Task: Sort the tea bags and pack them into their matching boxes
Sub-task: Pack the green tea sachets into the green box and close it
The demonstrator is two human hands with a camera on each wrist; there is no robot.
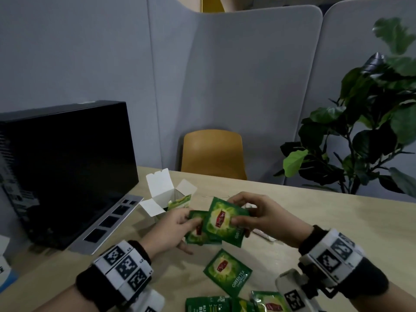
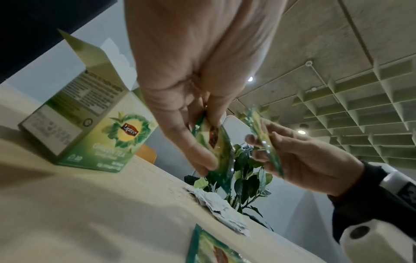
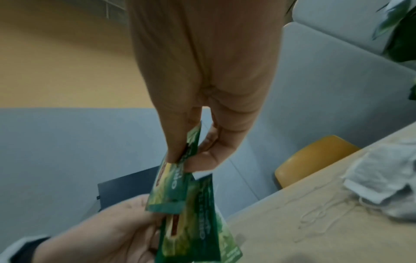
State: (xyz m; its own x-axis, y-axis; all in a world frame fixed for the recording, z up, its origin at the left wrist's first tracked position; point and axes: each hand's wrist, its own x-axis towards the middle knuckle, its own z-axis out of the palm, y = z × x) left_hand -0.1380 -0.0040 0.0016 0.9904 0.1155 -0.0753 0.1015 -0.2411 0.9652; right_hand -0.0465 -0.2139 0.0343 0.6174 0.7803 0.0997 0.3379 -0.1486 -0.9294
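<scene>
- Sachets of green tea lie loose (image 1: pixel 227 271) on the table (image 1: pixel 337 221) nearest the body, below both wrists, probably waiting their turn.
- Left hand (image 1: pixel 171 230) pinches a small stack of green sachets (image 1: pixel 198 235) between thumb and curled fingers (image 2: pixel 198 156), seemingly gathering like with like so they go in together.
- Right hand (image 1: pixel 254 216) pinches one more green sachet (image 1: pixel 222 221) by its edge, thumb against fingertips (image 3: pixel 180 151), overlapping the stack, apparently to add it.
- White unwrapped tea bags (image 2: pixel 223 211) lie just past the right fingers, apart from the green ones.
- Beyond the left fingers stands the green tea box (image 2: pixel 96 135), flaps open (image 1: pixel 161 188) and a sachet already sticking out, ready for the bundle.
</scene>
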